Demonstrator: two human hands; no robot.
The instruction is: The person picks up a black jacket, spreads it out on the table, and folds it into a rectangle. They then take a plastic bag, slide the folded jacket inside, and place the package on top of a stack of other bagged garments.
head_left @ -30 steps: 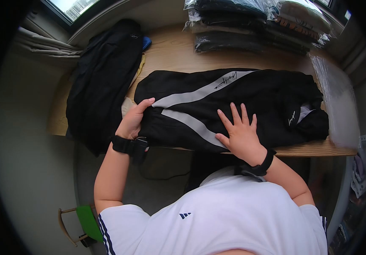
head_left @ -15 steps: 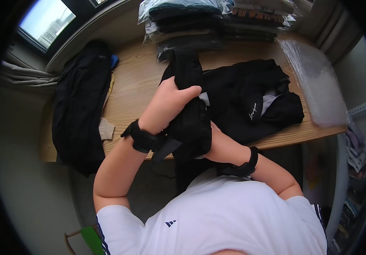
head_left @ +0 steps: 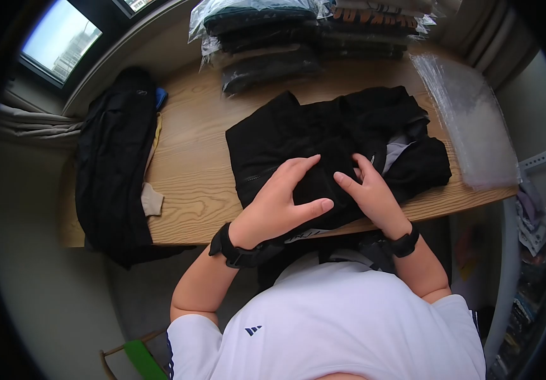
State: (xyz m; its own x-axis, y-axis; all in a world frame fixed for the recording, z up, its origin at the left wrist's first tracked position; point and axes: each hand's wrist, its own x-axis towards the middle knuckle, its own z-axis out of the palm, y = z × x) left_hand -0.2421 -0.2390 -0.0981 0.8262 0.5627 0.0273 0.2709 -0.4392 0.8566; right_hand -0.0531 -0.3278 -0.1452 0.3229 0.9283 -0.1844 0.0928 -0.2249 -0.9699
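Note:
A black garment [head_left: 266, 136] lies partly folded on the wooden table [head_left: 190, 152], with a grey lining patch [head_left: 398, 149] showing at its right part. On its lower left part rests my left hand [head_left: 279, 202], thumb and fingers apart, palm down. My right hand [head_left: 374, 193] is close to it on the right, at the garment's middle, its fingers also spread and bent a little. Neither hand grips anything visible. Some of the cloth under the palms is hidden.
Dark folded garments [head_left: 114, 158] hang over the table's left edge, with a beige cuff [head_left: 152, 199] beside them. Bagged clothes [head_left: 269, 66] are stacked at the back. Clear plastic bags [head_left: 469, 120] lie at the right. A green-backed chair [head_left: 144, 360] stands lower left.
The lifted left part of the garment now lies on the table. My left hand has let go and moved down and right; my right hand has come out from below onto the cloth.

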